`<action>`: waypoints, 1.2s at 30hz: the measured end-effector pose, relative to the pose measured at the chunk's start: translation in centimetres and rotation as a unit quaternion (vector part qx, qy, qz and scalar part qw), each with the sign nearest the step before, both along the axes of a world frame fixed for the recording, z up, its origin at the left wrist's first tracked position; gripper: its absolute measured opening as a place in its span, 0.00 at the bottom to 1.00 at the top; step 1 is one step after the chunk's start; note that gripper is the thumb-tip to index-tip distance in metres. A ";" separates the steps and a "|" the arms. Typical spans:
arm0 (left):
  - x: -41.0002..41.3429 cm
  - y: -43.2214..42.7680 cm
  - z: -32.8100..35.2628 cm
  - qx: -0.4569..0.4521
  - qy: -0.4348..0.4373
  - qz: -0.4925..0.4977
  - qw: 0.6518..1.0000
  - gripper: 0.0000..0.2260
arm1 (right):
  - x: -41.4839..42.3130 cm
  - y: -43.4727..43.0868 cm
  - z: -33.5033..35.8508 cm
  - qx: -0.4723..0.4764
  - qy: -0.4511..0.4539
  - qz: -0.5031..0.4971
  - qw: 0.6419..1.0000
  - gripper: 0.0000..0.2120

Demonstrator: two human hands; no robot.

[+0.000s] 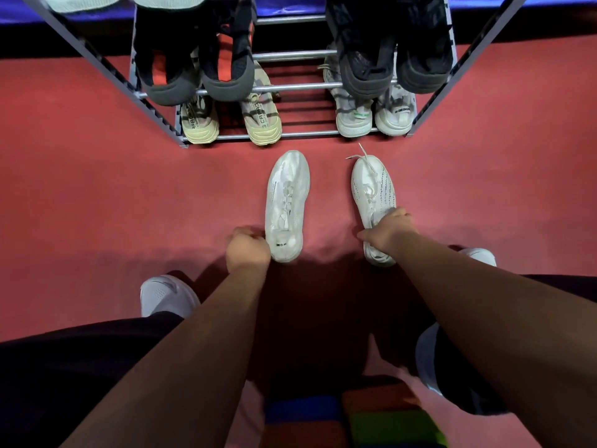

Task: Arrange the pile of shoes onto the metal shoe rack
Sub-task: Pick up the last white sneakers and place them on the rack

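A person's left hand (247,250) grips the heel of one white sneaker (287,202) and the right hand (389,229) clasps its mate (374,202), both on the red floor (97,189) before the metal shoe rack (290,88). The trailing lace (363,155) could snag a rail.

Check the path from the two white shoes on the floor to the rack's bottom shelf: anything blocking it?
Nothing visible. Bare red floor lies between the white shoes and the rack. The bottom shelf's middle gap, between the beige pair and the grey-white pair, looks free.
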State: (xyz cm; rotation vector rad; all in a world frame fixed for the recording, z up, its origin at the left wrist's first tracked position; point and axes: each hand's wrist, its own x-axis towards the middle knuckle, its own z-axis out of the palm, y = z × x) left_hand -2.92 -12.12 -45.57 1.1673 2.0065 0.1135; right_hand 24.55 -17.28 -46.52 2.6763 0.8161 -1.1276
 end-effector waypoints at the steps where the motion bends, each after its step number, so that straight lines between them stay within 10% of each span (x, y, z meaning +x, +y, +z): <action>1: 0.3 -0.2 0.2 0.014 -0.008 -0.013 1.000 0.15 | -0.2 -0.1 -0.1 -0.015 -0.001 0.011 1.000 0.57; 7: 3.6 -0.7 -0.4 -0.052 0.103 -0.219 0.969 0.54 | -1.1 -0.6 -0.9 -0.001 -0.040 0.032 0.999 0.49; 15: 4.6 1.2 0.4 -0.071 0.112 -0.184 0.974 0.40 | -0.8 0.1 1.6 0.008 0.005 0.006 1.000 0.46; 21: 3.2 2.8 6.8 -0.119 0.044 -0.208 0.970 0.51 | -1.7 1.5 6.8 0.024 0.004 -0.029 0.999 0.30; 25: 2.6 4.4 12.9 -0.172 0.059 -0.246 0.952 0.35 | -2.5 2.5 12.5 0.041 0.023 0.037 0.998 0.14; 36: 2.3 7.7 34.0 -0.132 0.109 -0.333 0.927 0.25 | -3.3 5.9 32.7 0.126 -0.057 0.282 0.950 0.13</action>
